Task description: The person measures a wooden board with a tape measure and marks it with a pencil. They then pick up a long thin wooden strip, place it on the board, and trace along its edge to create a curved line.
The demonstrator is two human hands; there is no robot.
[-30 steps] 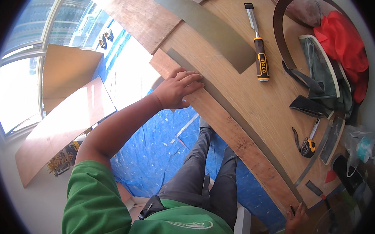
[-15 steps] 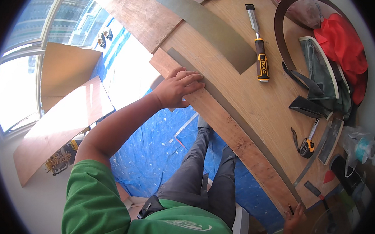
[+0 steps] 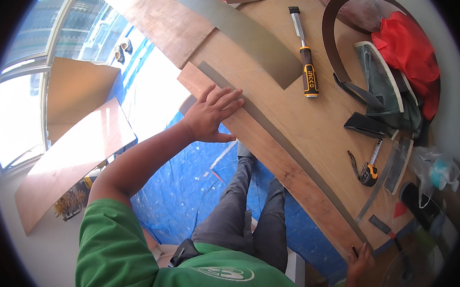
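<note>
My left hand (image 3: pixel 213 113) lies on the far end of a long, narrow plywood strip (image 3: pixel 277 161), fingers spread over its face and thumb held out past the near edge. The strip runs diagonally along the workbench edge, over a grey-brown strip (image 3: pixel 313 177) that shows along its far side. At the strip's near right end is my right hand (image 3: pixel 360 263), its fingers closed around a short dark pencil (image 3: pixel 355 251). Part of that hand is hard to make out near the picture's rim.
On the wooden workbench (image 3: pixel 269 93) lie a chisel (image 3: pixel 309 71), a tape measure (image 3: pixel 369 174), a grey laminate sheet (image 3: pixel 273 64), a plywood piece (image 3: pixel 168 23), a green bag (image 3: pixel 381 85) and a red cloth (image 3: pixel 406 59). Blue sheeting (image 3: pixel 175 171) covers the floor. A leaning panel (image 3: pixel 77 160) stands left.
My left hand has spread its fingers wider and moved its thumb away from the strip's edge. The whole view has shifted slightly. My right hand stays at the strip's near end.
</note>
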